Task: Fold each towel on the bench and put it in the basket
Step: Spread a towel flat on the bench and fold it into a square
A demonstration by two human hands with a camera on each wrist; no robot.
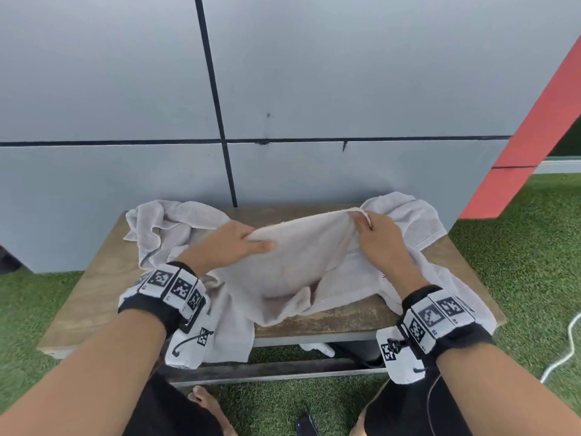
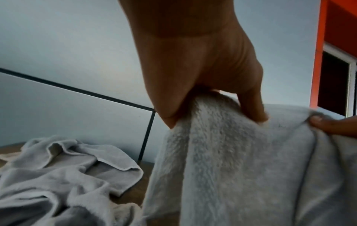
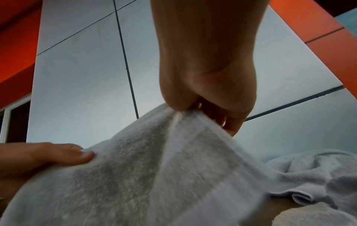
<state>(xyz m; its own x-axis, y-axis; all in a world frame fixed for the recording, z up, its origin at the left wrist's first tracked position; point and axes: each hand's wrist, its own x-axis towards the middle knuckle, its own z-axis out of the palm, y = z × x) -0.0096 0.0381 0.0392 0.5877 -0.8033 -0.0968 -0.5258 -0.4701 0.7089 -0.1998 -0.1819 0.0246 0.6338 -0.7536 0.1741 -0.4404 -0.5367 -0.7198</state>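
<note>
A pale grey towel (image 1: 298,262) hangs lifted over the middle of the wooden bench (image 1: 94,284), stretched between both hands. My left hand (image 1: 232,243) grips its top edge on the left, thumb over the cloth (image 2: 222,152). My right hand (image 1: 374,234) pinches the top edge on the right, where the hem (image 3: 185,134) bunches under the fingers. A second crumpled towel (image 1: 169,228) lies at the bench's back left (image 2: 67,175). A third towel (image 1: 412,218) lies at the back right (image 3: 313,172). No basket is in view.
A grey panelled wall (image 1: 283,89) rises right behind the bench. A slanted red beam (image 1: 534,136) stands at the right. Green turf (image 1: 518,262) surrounds the bench, with a white cable (image 1: 566,350) at the right. My legs and a bare foot (image 1: 204,404) are below the bench's front edge.
</note>
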